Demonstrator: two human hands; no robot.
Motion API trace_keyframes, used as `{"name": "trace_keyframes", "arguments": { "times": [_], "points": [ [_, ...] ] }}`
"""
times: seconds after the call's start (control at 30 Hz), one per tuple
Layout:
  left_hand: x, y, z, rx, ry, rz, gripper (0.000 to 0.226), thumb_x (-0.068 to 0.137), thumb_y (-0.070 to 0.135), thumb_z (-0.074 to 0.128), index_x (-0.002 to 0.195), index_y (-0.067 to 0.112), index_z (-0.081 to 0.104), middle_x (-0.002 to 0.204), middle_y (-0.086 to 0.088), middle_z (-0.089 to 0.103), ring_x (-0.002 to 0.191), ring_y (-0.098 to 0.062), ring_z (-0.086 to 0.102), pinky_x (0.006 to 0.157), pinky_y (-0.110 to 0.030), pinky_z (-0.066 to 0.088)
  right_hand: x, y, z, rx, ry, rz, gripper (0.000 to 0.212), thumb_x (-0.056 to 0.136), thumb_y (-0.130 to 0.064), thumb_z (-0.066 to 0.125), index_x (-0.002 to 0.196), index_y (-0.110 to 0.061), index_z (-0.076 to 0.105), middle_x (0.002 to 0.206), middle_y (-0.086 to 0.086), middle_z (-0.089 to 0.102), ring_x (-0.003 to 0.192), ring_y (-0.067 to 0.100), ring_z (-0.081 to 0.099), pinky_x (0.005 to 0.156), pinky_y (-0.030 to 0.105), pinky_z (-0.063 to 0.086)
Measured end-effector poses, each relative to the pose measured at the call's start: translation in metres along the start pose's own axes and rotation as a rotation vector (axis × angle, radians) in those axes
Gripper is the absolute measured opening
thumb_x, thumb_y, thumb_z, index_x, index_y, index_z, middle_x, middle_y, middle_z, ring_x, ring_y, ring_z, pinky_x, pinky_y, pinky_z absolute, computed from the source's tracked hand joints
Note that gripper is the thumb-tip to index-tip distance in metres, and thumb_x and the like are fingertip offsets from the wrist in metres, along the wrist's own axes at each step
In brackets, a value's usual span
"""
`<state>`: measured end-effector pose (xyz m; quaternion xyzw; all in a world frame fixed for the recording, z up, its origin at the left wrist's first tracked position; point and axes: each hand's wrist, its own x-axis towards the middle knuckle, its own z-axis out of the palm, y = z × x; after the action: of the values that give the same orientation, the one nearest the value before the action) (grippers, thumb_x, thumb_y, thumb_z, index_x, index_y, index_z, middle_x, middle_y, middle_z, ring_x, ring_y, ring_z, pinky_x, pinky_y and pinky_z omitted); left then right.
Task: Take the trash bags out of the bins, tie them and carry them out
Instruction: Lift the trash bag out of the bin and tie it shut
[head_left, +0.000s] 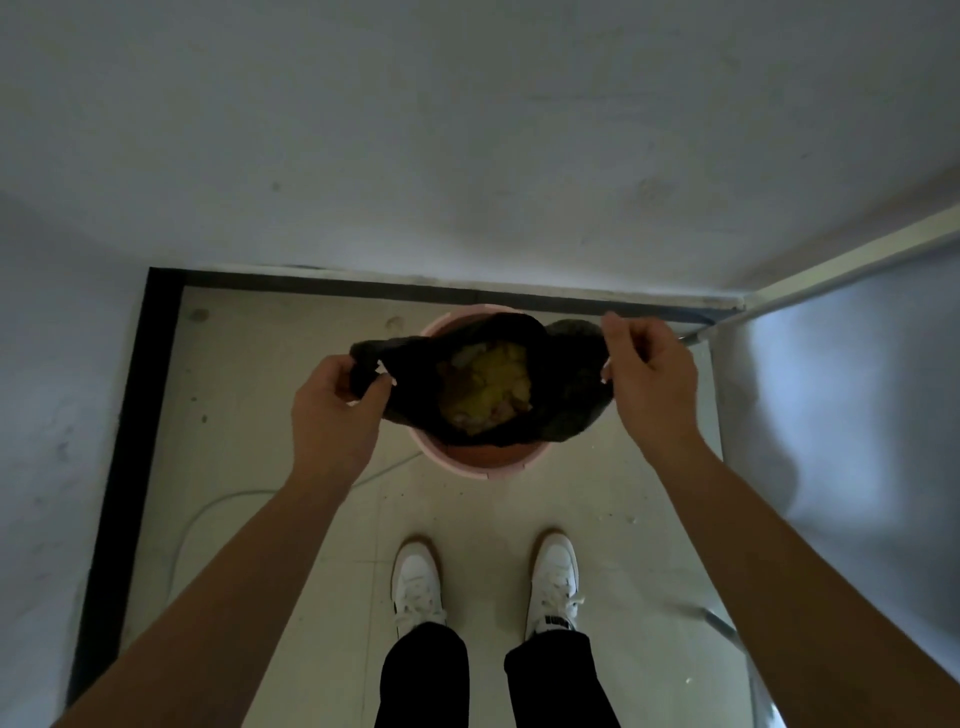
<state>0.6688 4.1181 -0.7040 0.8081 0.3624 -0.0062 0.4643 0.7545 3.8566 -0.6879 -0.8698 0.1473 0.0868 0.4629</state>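
The round pink plastic bin (480, 464) stands close against the pale back wall (467, 156) with its dark skirting strip (363, 287), so there is no passage behind it; the black plastic trash bag (566, 410), stretched wide, covers most of the bin's mouth; bare pale tiled floor (270, 374) lies open to the bin's left and right; a thin white cable (208, 512) curls over the left floor; two white sneakers (418, 582) stand near the bin's front; a grey panel (831, 395) closes the right side.

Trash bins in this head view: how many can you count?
1. A pink bin stands on the floor by the far wall, ahead of the person's shoes, with a black trash bag being held over it by both hands. Other bins may lie outside the frame.
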Motion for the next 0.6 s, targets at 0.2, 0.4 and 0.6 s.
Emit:
{"name": "trace_keyframes", "arguments": {
  "times": [0.2,0.4,0.6],
  "points": [
    [-0.007,-0.053,0.009,0.214,-0.209,-0.076,0.073,0.079,0.043,0.08,0.141,0.018,0.049,0.127,-0.004,0.051,0.116,-0.018,0.053,0.094,-0.029,0.043,-0.011,0.06,0.01,-0.164,-0.234,0.174,0.103,0.078,-0.062,0.072,0.157,-0.022,0.019,0.148,0.004,0.04,0.134,0.02,0.044,0.105,0.033,0.042],
    [-0.009,-0.108,0.026,0.456,-0.449,-0.174,0.113,0.075,0.06,0.076,0.159,0.016,0.013,0.161,-0.013,0.026,0.148,-0.031,0.023,0.118,-0.05,0.028,-0.033,0.106,0.033,-0.428,-0.481,0.048,0.14,0.055,-0.093,0.057,0.159,-0.023,-0.004,0.167,0.008,0.005,0.153,0.029,0.01,0.12,0.05,0.019],
    [0.027,-0.139,0.062,0.649,-0.434,-0.116,0.149,0.057,0.077,0.076,0.156,0.021,-0.021,0.166,-0.016,0.003,0.153,-0.036,0.004,0.117,-0.06,0.021,-0.011,0.151,0.089,-0.705,-0.486,-0.225,0.165,0.039,-0.093,0.068,0.157,-0.016,-0.018,0.164,0.016,-0.02,0.153,0.037,-0.008,0.122,0.061,0.011]
  ]
}}
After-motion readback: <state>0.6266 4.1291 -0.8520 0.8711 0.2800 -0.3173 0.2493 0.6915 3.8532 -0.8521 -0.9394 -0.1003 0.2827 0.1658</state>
